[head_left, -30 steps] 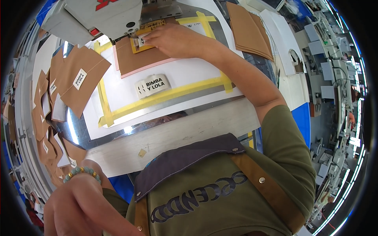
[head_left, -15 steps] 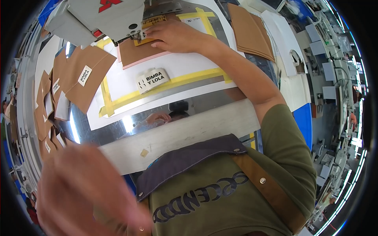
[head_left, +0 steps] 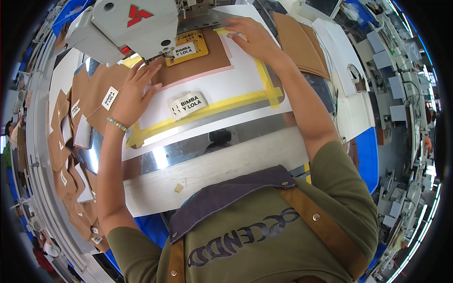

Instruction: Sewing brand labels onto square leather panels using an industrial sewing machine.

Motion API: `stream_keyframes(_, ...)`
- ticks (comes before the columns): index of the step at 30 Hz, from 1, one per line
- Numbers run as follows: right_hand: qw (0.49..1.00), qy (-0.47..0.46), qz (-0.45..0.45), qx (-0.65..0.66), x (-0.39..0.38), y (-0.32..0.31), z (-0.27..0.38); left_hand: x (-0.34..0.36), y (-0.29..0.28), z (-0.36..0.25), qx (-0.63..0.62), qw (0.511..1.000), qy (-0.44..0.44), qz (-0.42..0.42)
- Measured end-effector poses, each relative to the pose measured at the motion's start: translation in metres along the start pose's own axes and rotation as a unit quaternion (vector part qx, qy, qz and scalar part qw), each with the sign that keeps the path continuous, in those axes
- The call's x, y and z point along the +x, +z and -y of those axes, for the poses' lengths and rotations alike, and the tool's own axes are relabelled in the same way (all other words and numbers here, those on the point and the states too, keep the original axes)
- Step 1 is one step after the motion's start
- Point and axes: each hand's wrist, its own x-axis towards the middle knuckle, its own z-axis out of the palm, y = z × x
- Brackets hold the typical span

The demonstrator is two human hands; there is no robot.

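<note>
A flat brown panel (head_left: 198,70) with a pink border along its edge lies beneath the sewing machine head (head_left: 137,26). On it rests a yellow template frame (head_left: 204,45) around a white printed label (head_left: 183,50), close to the machine's needle area. My left hand (head_left: 137,89) is open, its fingers stretched out at the panel's left end beside the machine. Over at the panel's far right corner, my right hand (head_left: 255,40) is open with fingers apart and nothing held. Nearer to me sits a small stack of white printed labels (head_left: 188,104).
Yellow tape (head_left: 207,101) marks out a white sheet under the panel. Brown pieces with labels attached (head_left: 96,96) are heaped on the left and hang down the side. A stack of plain brown panels (head_left: 299,45) lies at the right, beside white paper (head_left: 339,52).
My left hand has risen from a blur near my body to the panel's left end. My right hand has moved off the yellow template to the right, uncovering the label.
</note>
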Motion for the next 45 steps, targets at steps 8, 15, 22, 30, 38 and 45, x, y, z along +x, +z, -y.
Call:
stream_keyframes(8,1.0,0.019,-0.011,0.013,-0.002,0.001,-0.009,0.016,0.016,-0.005,-0.001,1.0,0.019,-0.005)
stream_keyframes(15,1.0,0.006,0.016,0.025,-0.002,0.001,-0.004,0.016,0.021,-0.002,0.02,0.998,0.045,-0.026)
stream_keyframes(22,0.999,-0.016,-0.02,0.036,-0.002,0.007,-0.009,0.022,0.021,0.002,0.031,0.997,0.063,-0.015)
stream_keyframes(30,0.999,-0.02,-0.018,0.029,-0.002,0.008,-0.008,0.023,0.018,0.006,0.048,0.997,0.066,0.007)
stream_keyframes(38,0.999,-0.014,-0.022,0.019,-0.002,0.007,-0.003,0.026,0.019,0.011,0.043,0.995,0.087,0.003)
stream_keyframes(45,0.999,-0.009,-0.022,0.023,-0.003,0.005,0.0,0.036,0.023,0.017,0.076,0.995,0.064,-0.002)
